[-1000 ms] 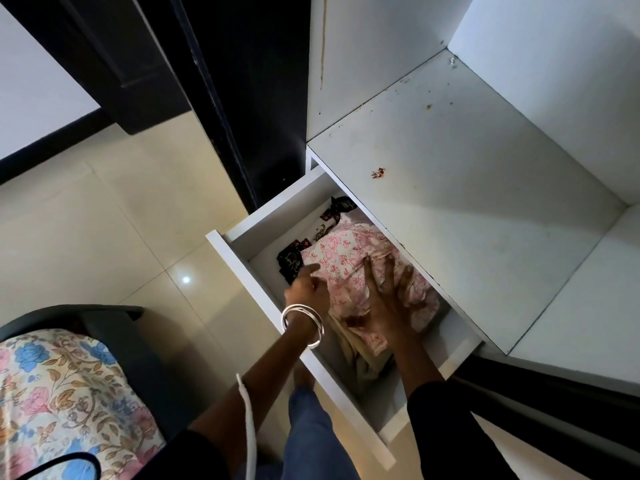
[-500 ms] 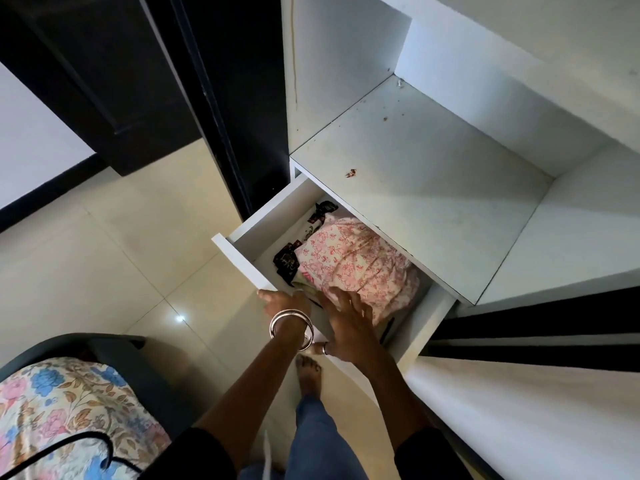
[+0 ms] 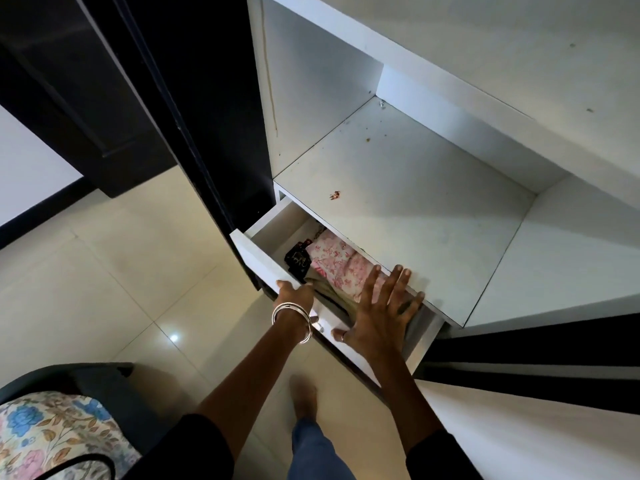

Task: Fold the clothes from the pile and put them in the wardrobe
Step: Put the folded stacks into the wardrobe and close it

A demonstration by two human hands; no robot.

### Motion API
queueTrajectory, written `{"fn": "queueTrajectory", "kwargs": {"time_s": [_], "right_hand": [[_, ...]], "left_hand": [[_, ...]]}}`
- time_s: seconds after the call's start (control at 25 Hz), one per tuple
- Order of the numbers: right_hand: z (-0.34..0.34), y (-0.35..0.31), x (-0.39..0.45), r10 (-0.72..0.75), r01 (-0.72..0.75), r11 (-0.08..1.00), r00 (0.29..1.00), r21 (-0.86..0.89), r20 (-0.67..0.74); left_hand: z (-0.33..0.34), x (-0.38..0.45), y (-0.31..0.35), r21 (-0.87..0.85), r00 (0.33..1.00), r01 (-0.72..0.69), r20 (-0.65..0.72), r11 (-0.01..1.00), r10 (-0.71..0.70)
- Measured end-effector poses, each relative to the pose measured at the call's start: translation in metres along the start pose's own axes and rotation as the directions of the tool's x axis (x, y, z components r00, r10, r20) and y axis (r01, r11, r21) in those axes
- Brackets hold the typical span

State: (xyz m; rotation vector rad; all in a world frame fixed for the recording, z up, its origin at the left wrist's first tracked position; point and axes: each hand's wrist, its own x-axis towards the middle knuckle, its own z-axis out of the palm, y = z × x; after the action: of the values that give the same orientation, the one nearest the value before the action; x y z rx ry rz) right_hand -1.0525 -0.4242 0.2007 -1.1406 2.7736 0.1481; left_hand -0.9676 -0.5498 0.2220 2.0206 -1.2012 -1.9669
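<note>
Gripping drawer front (image 3: 263,268) with left hand (image 3: 296,294), spreading right hand (image 3: 377,306) flat; pink garment (image 3: 337,263) lying stowed, closing likely remaining.

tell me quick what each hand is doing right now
Left hand: grips the front edge of the drawer.
Right hand: open, fingers spread flat over the drawer, holding nothing.

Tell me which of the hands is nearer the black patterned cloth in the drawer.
Left. The left hand rests on the drawer front just beside the black patterned cloth; the right hand lies farther right, over the pink floral garment.
</note>
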Motion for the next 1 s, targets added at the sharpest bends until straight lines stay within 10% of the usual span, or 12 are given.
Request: {"fn": "queueTrajectory", "kwargs": {"time_s": [0.52,0.84,1.0], "right_hand": [[0.009,0.060,0.080,-0.077,0.037,0.965,0.986,-0.259,-0.145],[0.013,0.060,0.083,-0.106,-0.002,0.907,0.967,-0.422,-0.233],[0.018,0.022,0.059,-0.006,-0.048,0.993,0.895,-0.111,-0.446]], "left_hand": [[0.067,0.043,0.054,-0.449,0.927,0.166,0.374,0.878,0.016],[0.027,0.064,0.064,0.028,0.871,-0.033,0.490,0.999,0.015],[-0.001,0.072,0.039,0.184,0.950,-0.126,0.304,0.975,0.065]]}}
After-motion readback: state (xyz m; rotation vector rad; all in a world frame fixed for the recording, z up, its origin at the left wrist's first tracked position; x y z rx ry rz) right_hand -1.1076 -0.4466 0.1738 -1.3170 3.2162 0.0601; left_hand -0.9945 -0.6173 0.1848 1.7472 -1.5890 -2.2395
